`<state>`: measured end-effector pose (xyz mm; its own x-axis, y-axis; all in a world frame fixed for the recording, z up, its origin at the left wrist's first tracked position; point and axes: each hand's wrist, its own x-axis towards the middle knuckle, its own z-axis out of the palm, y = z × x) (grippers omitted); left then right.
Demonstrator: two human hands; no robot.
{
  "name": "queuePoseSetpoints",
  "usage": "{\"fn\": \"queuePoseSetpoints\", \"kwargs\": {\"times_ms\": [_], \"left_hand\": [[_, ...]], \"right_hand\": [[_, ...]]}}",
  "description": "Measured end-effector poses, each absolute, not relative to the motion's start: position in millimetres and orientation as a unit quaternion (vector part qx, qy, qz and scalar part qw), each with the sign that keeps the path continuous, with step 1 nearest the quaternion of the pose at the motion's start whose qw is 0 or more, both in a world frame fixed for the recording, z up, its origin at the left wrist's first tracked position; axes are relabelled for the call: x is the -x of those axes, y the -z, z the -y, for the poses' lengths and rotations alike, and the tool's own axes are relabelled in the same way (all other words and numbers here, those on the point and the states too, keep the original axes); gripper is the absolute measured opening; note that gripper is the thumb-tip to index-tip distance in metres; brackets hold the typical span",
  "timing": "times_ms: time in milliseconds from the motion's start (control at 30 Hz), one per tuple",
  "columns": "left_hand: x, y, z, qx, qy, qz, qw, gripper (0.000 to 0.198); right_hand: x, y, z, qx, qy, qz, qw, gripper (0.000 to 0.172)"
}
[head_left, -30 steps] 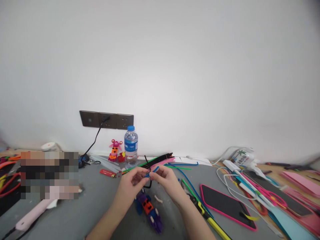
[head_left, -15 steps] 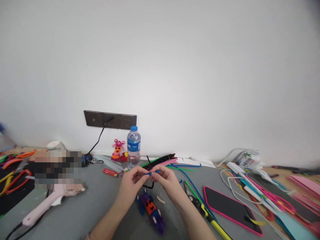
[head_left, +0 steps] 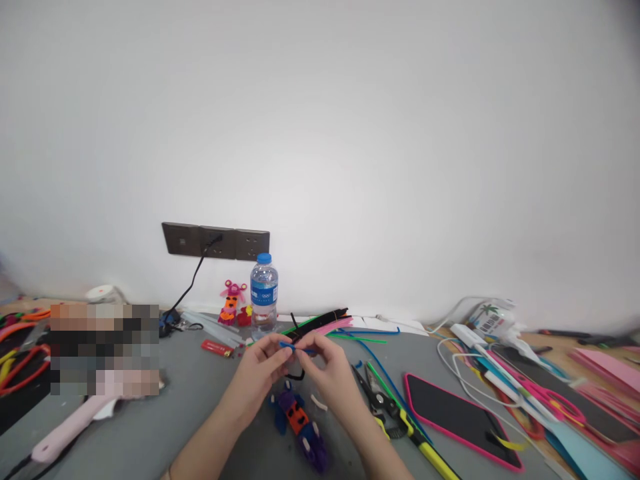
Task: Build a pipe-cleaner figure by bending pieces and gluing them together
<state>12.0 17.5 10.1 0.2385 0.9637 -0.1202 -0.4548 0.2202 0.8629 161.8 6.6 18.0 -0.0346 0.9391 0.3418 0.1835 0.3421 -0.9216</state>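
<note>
A short blue pipe cleaner piece is pinched between my two hands, above the grey mat. My left hand has thumb and fingertips closed on its left part. From the other side, my right hand closes its fingertips on it, close to the left ones. Below them lies a purple, blue and orange fuzzy figure with a small white piece beside it. Behind the hands are black pipe cleaners, with pink and green ones partly covered by my fingers.
A water bottle and a pink-orange figure stand by the wall. Pliers with yellow-black handles and a pink-edged phone lie right. A pink glue gun lies left, near a red cutter.
The view has shifted slightly, so most things sit a little further left. My fingertips have changed their hold on the blue piece, and more of the pliers shows.
</note>
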Motion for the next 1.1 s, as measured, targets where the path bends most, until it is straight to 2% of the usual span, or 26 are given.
{"fn": "queuePoseSetpoints", "kwargs": {"times_ms": [100,267,367,867,1100], "left_hand": [[-13.5,-8.0,-17.0,-0.317,-0.499,-0.317,0.742,0.03],[-15.2,-7.7,-16.5,-0.261,-0.511,-0.319,0.754,0.033],[-15.8,-6.3,-17.0,-0.254,-0.511,-0.323,0.755,0.033],[-12.4,-16.2,-20.0,-0.356,-0.55,-0.374,0.657,0.033],[-12.9,-15.1,-20.6,-0.339,-0.547,-0.357,0.677,0.033]], "right_hand": [[-157.4,-21.6,0.5,0.456,-0.242,0.678,0.523,0.013],[-154.5,-18.3,4.0,0.445,-0.017,0.741,0.503,0.019],[-154.9,-14.9,2.3,0.428,0.053,0.761,0.486,0.022],[-157.3,-18.6,1.5,0.403,0.047,0.785,0.469,0.021],[-157.0,-20.9,2.8,0.398,0.038,0.787,0.47,0.02]]}}
